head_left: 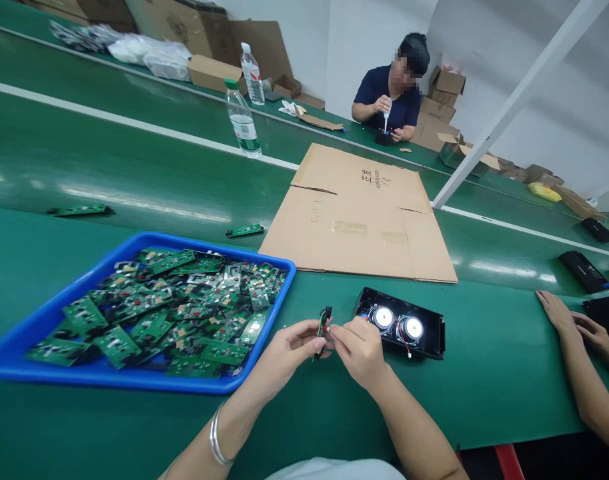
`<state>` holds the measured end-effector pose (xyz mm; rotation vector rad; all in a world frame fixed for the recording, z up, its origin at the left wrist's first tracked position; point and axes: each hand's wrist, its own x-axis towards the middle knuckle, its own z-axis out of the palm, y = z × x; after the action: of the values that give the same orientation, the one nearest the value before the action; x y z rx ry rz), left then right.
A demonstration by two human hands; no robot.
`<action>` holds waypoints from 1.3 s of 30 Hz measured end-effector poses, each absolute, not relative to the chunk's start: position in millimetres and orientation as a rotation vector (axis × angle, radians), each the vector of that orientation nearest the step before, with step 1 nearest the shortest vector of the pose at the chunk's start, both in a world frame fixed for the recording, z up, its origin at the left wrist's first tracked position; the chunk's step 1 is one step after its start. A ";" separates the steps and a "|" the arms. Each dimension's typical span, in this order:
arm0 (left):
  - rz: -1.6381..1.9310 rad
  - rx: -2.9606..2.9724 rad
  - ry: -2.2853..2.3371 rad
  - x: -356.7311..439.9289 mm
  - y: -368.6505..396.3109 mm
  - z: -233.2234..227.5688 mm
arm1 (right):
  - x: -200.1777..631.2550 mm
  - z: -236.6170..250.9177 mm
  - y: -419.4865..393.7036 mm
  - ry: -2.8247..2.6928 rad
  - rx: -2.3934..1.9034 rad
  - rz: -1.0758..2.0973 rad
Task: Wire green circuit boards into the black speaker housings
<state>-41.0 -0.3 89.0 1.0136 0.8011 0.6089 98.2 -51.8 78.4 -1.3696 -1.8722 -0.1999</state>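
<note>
The left hand point(289, 347) and the right hand point(360, 348) met just above the near edge of the worktop point(484, 373), both pinched onto one small circuit board point(323, 328) held upright between them. The left fingers gripped its lower part, while the right fingertips closed on its side; a silver bangle point(217, 437) sat on the left wrist.

Just beyond the right hand lay a black speaker housing point(400, 323), open side up, with two round drivers showing and thin wires trailing at its right end. To the left of the hands stood a blue tray point(29, 333) heaped with green circuit boards point(174, 300). Further back, near the middle of the worktop, a flattened cardboard sheet point(359, 220) lay, with a loose board point(245, 231) just off its left edge and another loose board point(79, 210) toward the left edge.

At the right edge another person's hands point(574, 323) rested flat on the green surface, near some black housings point(584, 270). Two water bottles point(242, 120) stood toward the far side, and at the far edge a seated person point(391, 93) was holding a small white bottle over a dark part.
</note>
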 end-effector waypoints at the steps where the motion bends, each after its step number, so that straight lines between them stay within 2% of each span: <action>1: 0.625 1.015 0.817 -40.8 -1.0 89.3 | 97.6 77.3 -52.9 -1.877 -1.389 -0.227; 13: 0.567 1.111 0.821 -36.6 -5.7 97.8 | 100.1 82.2 -62.0 -1.854 -1.384 -0.215; 17: 0.506 1.106 0.847 -35.5 -3.9 98.0 | 131.4 102.0 -78.9 -1.877 -1.459 -0.031; 23: 0.323 1.129 0.793 -35.1 -9.3 101.1 | 198.1 108.5 -132.5 -1.856 -1.884 0.252; 31: 0.365 1.102 0.747 17.6 -27.0 104.7 | 196.3 83.0 -123.7 -1.758 -1.692 0.326; 34: 0.434 1.194 0.780 33.0 -26.9 101.6 | 190.4 78.2 -112.9 -1.672 -1.750 0.263; 39: 0.481 1.339 0.839 45.6 -25.2 90.4 | 184.5 69.0 -103.8 -1.723 -1.850 -0.047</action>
<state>45.6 -25.2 90.4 1.3387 0.8394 0.4814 184.5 -103.8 69.0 -1.8502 -1.7227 -0.0466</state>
